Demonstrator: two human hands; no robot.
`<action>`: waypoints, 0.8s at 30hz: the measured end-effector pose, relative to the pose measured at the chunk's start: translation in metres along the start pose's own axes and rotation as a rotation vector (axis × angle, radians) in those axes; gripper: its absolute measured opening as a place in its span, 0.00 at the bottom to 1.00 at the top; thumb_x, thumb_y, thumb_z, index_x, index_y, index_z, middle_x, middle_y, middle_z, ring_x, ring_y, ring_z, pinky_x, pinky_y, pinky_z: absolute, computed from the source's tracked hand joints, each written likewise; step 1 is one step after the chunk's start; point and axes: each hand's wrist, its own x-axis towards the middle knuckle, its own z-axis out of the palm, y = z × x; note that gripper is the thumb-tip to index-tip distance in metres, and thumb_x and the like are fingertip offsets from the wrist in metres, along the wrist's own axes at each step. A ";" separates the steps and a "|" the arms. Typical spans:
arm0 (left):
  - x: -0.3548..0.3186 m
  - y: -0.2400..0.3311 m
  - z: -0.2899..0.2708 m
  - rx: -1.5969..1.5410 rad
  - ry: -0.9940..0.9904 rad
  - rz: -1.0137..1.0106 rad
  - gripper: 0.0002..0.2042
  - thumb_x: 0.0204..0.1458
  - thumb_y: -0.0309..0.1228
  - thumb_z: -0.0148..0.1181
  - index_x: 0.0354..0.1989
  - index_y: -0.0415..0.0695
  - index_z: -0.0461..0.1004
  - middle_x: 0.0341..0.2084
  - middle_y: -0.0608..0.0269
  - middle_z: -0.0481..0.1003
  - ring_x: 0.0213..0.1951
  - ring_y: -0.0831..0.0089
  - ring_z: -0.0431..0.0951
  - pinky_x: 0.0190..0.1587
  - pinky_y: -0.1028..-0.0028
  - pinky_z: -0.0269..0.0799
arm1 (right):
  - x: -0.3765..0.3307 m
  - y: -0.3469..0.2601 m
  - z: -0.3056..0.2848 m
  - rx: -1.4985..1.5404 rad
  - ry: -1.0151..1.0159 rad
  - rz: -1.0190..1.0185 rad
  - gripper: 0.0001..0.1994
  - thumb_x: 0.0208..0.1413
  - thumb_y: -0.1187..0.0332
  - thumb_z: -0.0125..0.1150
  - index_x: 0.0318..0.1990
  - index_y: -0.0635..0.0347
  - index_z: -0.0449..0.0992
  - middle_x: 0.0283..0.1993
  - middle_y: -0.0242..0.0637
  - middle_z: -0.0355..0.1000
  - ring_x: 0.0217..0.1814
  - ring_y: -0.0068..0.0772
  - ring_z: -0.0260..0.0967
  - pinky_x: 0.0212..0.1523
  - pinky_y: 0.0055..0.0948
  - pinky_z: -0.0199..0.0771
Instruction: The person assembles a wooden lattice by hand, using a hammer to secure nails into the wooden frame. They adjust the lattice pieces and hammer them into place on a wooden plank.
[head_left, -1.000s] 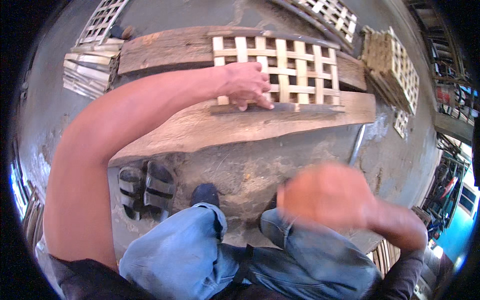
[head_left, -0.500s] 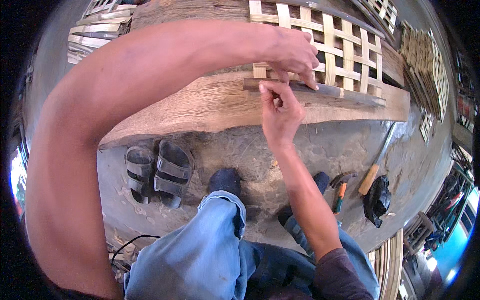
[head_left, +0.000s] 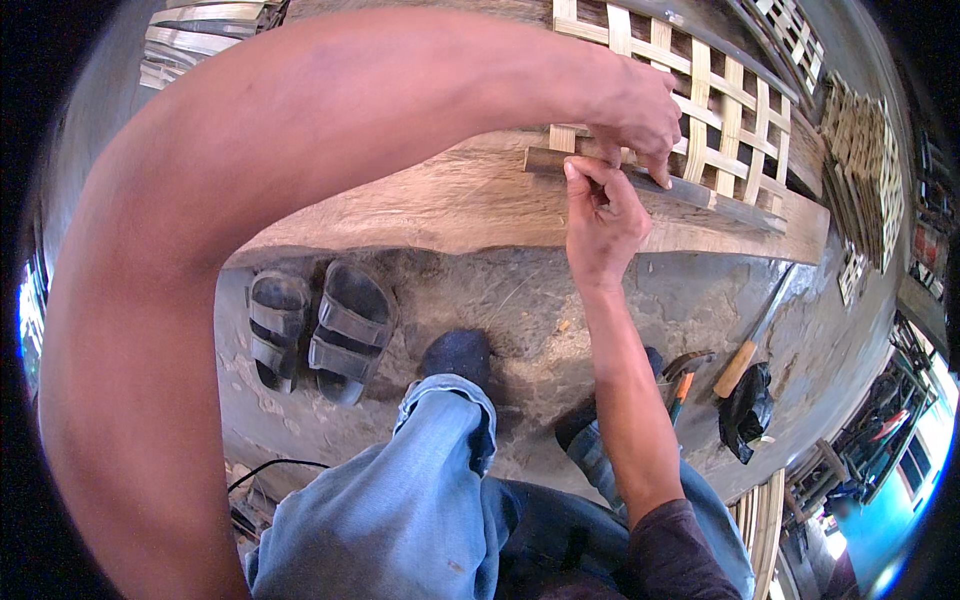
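A woven lattice panel of pale bamboo strips [head_left: 731, 110] lies on a thick wooden plank [head_left: 420, 215]. Along its near edge runs a dark bamboo slat [head_left: 692, 192]. My left hand [head_left: 640, 112] reaches across from the left, its bent fingers closed down over this slat and the strip ends. Just nearer to me, my right hand [head_left: 608, 222] pinches at the slat's left part between thumb and forefinger. Whether something small sits in that pinch is hidden. A second dark slat [head_left: 700, 35] borders the panel's far side.
Sandals [head_left: 345, 335] stand on the concrete floor left of my feet. To the right lie a hammer [head_left: 682, 385], a wooden-handled blade [head_left: 738, 368] and a black plastic bag [head_left: 745, 415]. Stacked lattice panels [head_left: 862, 170] lean at the far right. Loose bamboo strips [head_left: 195, 45] lie far left.
The view has turned slightly, and both hands and the panel now appear further right. Each hand keeps much the same hold on the near slat.
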 end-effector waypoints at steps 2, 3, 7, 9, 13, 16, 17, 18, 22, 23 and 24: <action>-0.001 0.000 0.000 -0.002 -0.015 -0.004 0.33 0.43 0.44 0.70 0.63 0.73 0.70 0.42 0.74 0.76 0.53 0.70 0.74 0.57 0.62 0.68 | 0.000 -0.002 0.001 -0.003 0.001 -0.023 0.06 0.51 0.75 0.71 0.35 0.56 0.81 0.34 0.35 0.80 0.33 0.35 0.76 0.36 0.31 0.75; 0.002 -0.001 -0.001 -0.005 -0.022 0.000 0.33 0.43 0.44 0.70 0.63 0.73 0.70 0.42 0.74 0.76 0.53 0.70 0.74 0.57 0.62 0.68 | 0.001 -0.001 0.001 -0.013 0.007 -0.033 0.06 0.50 0.75 0.71 0.35 0.56 0.81 0.34 0.36 0.80 0.33 0.35 0.77 0.36 0.31 0.75; 0.004 0.001 -0.002 0.009 -0.042 -0.006 0.32 0.44 0.45 0.70 0.63 0.74 0.70 0.42 0.75 0.76 0.53 0.71 0.73 0.57 0.62 0.68 | 0.002 -0.005 -0.001 -0.068 0.008 -0.088 0.06 0.50 0.75 0.70 0.35 0.56 0.80 0.34 0.35 0.79 0.34 0.37 0.77 0.36 0.33 0.75; 0.002 0.002 -0.004 0.015 -0.054 -0.015 0.32 0.44 0.45 0.70 0.63 0.74 0.70 0.42 0.75 0.76 0.53 0.71 0.73 0.57 0.63 0.68 | 0.003 -0.006 0.001 -0.092 0.019 -0.145 0.07 0.49 0.76 0.70 0.35 0.55 0.80 0.34 0.35 0.79 0.34 0.39 0.76 0.36 0.34 0.75; 0.003 0.003 -0.003 0.003 -0.058 -0.019 0.32 0.44 0.45 0.70 0.63 0.74 0.70 0.42 0.75 0.76 0.54 0.72 0.73 0.57 0.62 0.68 | 0.002 -0.005 0.004 -0.137 0.034 -0.191 0.07 0.49 0.75 0.69 0.35 0.54 0.79 0.34 0.34 0.78 0.33 0.41 0.75 0.35 0.36 0.74; 0.006 0.003 -0.003 -0.003 -0.067 -0.025 0.32 0.43 0.45 0.70 0.62 0.73 0.71 0.42 0.75 0.76 0.54 0.72 0.73 0.57 0.62 0.68 | 0.002 -0.006 0.004 -0.159 0.025 -0.203 0.07 0.49 0.75 0.69 0.35 0.53 0.79 0.35 0.34 0.78 0.33 0.41 0.75 0.35 0.36 0.74; 0.004 0.003 -0.002 -0.016 -0.047 -0.017 0.32 0.43 0.44 0.70 0.62 0.73 0.71 0.42 0.74 0.76 0.53 0.71 0.74 0.57 0.62 0.68 | 0.002 -0.006 0.004 -0.165 0.020 -0.203 0.07 0.49 0.75 0.69 0.35 0.53 0.79 0.35 0.34 0.78 0.33 0.41 0.75 0.35 0.36 0.74; 0.004 0.003 -0.003 -0.028 -0.023 -0.006 0.31 0.44 0.43 0.70 0.61 0.72 0.72 0.42 0.73 0.77 0.53 0.70 0.74 0.57 0.62 0.68 | 0.002 -0.006 0.003 -0.175 0.017 -0.202 0.07 0.49 0.75 0.69 0.35 0.53 0.79 0.35 0.34 0.78 0.33 0.41 0.75 0.35 0.36 0.74; -0.006 0.001 -0.005 -0.169 0.111 -0.113 0.28 0.47 0.38 0.69 0.60 0.67 0.74 0.42 0.68 0.77 0.50 0.66 0.77 0.55 0.61 0.70 | 0.002 -0.005 0.005 -0.186 0.039 -0.237 0.07 0.49 0.75 0.69 0.35 0.53 0.79 0.35 0.34 0.78 0.33 0.41 0.75 0.35 0.36 0.74; -0.014 0.003 -0.003 -0.203 0.290 -0.234 0.27 0.47 0.37 0.68 0.59 0.65 0.74 0.41 0.67 0.78 0.49 0.65 0.77 0.54 0.61 0.70 | 0.002 -0.007 0.006 -0.165 0.039 -0.244 0.07 0.49 0.75 0.69 0.35 0.53 0.79 0.35 0.34 0.78 0.34 0.41 0.75 0.35 0.36 0.74; -0.019 0.003 0.008 -0.238 0.480 -0.336 0.26 0.48 0.36 0.68 0.59 0.63 0.75 0.41 0.65 0.78 0.48 0.64 0.78 0.53 0.60 0.71 | 0.003 -0.003 0.003 -0.161 0.047 -0.245 0.07 0.48 0.75 0.69 0.35 0.53 0.79 0.35 0.34 0.78 0.34 0.41 0.75 0.35 0.36 0.74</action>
